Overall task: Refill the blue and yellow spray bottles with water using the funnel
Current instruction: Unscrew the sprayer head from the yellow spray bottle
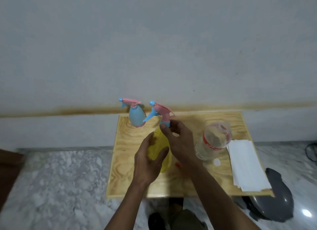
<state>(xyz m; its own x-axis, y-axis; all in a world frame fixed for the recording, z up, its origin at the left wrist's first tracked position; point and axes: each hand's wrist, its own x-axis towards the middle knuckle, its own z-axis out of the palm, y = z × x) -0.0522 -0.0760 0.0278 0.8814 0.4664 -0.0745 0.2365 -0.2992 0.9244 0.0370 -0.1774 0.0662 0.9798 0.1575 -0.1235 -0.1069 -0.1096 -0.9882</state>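
Blue spray bottle (136, 116) upright at back left corner of wooden board (188, 183), pink trigger head on. Left hand (148, 161) wraps the body of the yellow spray bottle (158, 143), held near board centre. Right hand (178, 142) pinches the collar under its pink trigger head (162, 112). Clear plastic bottle (213, 140) just right, tilted; white cap (217, 162) beside it. Stack of white paper towels (247, 164) at right edge. Funnel mostly hidden; small orange bit (178, 164) under the right hand.
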